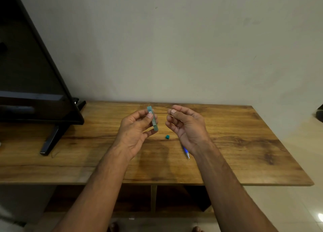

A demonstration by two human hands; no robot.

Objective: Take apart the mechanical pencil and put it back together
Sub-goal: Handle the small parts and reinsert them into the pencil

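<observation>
At the far left a dark flat-screen television stood on the wooden table, leaning across that corner, with 1 of its black feet angled out over the boards. A plain pale wall ran behind the whole length of the table.

Next along, the person's left hand was raised above the tabletop, palm turned inward. Its thumb and fingers pinched a slim, translucent teal case, the sort that carries pencil leads. The case was held nearly upright, tilted a little, with its upper end poking above the fingertips and its lower end near the curled lower fingers.

Just right of that hand, a small teal cap lay by itself on the wood, between the 2 hands and touching neither.

The right hand hovered at about the same height, fingers curled loosely with the thumb and forefinger drawn close together. Whether something thin was nipped between them I could not tell; the tips were too small and blurred.

Beneath the right wrist lay the blue mechanical pencil, flat on the table. Only its lower stretch and its metal tip showed, pointing toward the near edge; the rest was hidden by the hand.

At the far right edge a dark object sat partly out of view.
</observation>
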